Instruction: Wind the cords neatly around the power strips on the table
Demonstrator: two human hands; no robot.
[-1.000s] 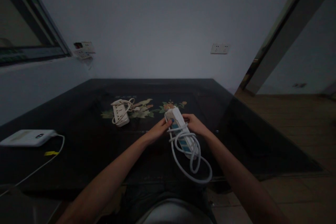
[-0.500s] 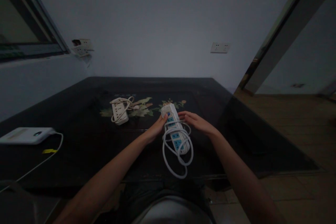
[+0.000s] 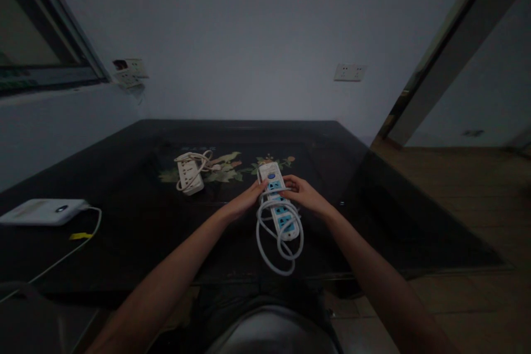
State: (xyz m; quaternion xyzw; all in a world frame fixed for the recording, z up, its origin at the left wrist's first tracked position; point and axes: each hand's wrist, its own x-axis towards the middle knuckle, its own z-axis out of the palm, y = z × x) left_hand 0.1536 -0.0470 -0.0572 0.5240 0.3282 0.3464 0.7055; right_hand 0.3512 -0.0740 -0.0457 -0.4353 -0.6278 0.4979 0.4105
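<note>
A white power strip (image 3: 271,168) with blue sockets is held over the near part of the dark table (image 3: 224,251). Its white cord (image 3: 259,238) is looped around the body, and slack coils hang below the near end. My left hand (image 3: 248,197) grips the strip's left edge, the thumb on top near the round blue button. On the other side, my right hand (image 3: 302,193) has its thumb and fingers closed on the cord where it crosses the strip; some fingertips are hidden. A second, cream power strip (image 3: 189,174) wrapped in its own cord lies further left.
At the far left lies a white power bank (image 3: 45,212) with a thin cable and a yellow tag (image 3: 80,236). Wall sockets (image 3: 349,72) are at the back, with more sockets (image 3: 135,69) by the window. The table's right edge drops to a tiled floor.
The thumb of my right hand has moved in over the strip and closed on the cord. The strip has turned slightly, its socket face showing more. My left hand keeps its hold.
</note>
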